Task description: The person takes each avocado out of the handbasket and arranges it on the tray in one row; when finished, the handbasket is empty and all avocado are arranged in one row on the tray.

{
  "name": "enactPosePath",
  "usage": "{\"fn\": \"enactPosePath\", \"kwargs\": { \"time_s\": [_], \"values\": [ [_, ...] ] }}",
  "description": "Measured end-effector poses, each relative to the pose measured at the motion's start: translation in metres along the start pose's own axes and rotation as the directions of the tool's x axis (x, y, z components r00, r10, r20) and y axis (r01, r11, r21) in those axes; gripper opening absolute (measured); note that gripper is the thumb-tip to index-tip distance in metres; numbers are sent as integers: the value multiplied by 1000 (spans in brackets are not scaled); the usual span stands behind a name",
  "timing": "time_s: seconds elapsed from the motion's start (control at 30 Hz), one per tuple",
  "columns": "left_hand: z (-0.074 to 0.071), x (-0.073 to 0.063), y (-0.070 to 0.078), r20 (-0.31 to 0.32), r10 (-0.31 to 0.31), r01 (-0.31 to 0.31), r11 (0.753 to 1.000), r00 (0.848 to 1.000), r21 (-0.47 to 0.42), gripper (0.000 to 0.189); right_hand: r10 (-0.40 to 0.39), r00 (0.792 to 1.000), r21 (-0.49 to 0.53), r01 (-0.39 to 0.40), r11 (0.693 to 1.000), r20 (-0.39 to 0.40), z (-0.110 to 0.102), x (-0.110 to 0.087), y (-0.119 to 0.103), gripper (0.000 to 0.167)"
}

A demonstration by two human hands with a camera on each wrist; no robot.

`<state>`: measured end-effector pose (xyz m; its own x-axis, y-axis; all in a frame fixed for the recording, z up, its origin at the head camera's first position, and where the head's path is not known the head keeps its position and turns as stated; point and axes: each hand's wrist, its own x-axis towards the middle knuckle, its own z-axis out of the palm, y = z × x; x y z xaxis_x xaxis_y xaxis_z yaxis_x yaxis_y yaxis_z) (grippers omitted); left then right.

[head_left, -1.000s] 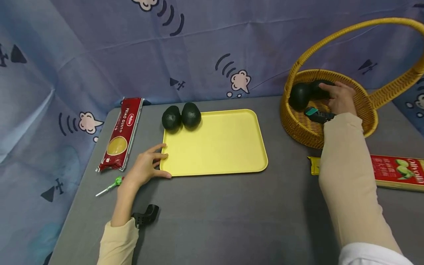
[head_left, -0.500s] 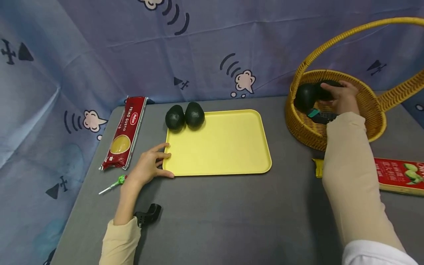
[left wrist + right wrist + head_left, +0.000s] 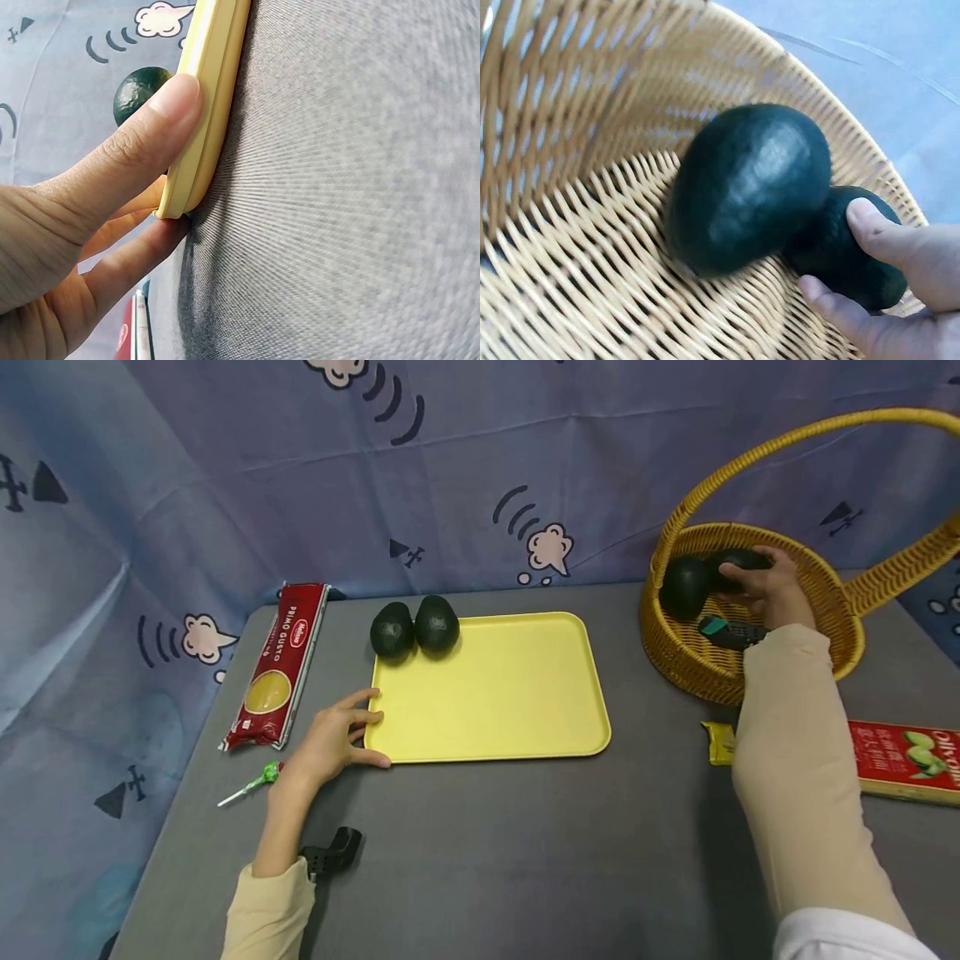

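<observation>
At the yellow tray's (image 3: 495, 693) near left corner, my left hand (image 3: 330, 739) grips the rim. The left wrist view shows the thumb (image 3: 176, 101) along one side wall and fingers against the other. Two dark green avocados (image 3: 392, 631) (image 3: 437, 625) sit side by side at the tray's far left corner. My right hand (image 3: 776, 589) reaches into the wicker basket (image 3: 678, 664) and holds an avocado (image 3: 840, 255) between thumb and fingers. Another avocado (image 3: 750, 187) lies against it inside the basket, larger in the right wrist view.
Left of the tray lie a red pasta packet (image 3: 273, 672) and a green-wrapped lollipop (image 3: 258, 781). A small yellow packet (image 3: 720, 743) and a red box (image 3: 907, 760) lie before the basket, partly behind my right sleeve. The basket's tall handle (image 3: 795, 431) arches above. A patterned cloth (image 3: 450, 468) hangs behind.
</observation>
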<state>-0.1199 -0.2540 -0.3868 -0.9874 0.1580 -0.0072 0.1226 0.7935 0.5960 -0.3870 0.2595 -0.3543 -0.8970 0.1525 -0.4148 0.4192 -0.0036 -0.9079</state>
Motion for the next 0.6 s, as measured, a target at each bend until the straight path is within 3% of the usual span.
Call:
{"fn": "enactPosePath", "kwargs": {
  "time_s": [0.17, 0.3, 0.43, 0.5, 0.6],
  "values": [
    [0, 0, 0, 8, -4, 5, 1000, 1000, -6, 62, -17, 988, -199, 47, 979, 154, -26, -7, -1, 88],
    [1, 1, 2, 7, 4, -4, 1000, 1000, 2, 62, 19, 957, -411, 106, 906, 289, -45, -9, -3, 84],
    [0, 0, 4, 6, 9, -9, 1000, 1000, 6, 62, 92, 905, -584, 188, 789, 416, -57, -10, -5, 83],
    [0, -1, 6, 7, 8, -9, 1000, 1000, 4, 62, 135, 872, -608, 210, 766, 471, -62, -13, -6, 77],
    [-1, -3, 7, 13, 1, -1, 1000, 1000, -1, 61, 193, 812, -607, 231, 760, 550, -69, -20, -8, 65]
  ]
}}
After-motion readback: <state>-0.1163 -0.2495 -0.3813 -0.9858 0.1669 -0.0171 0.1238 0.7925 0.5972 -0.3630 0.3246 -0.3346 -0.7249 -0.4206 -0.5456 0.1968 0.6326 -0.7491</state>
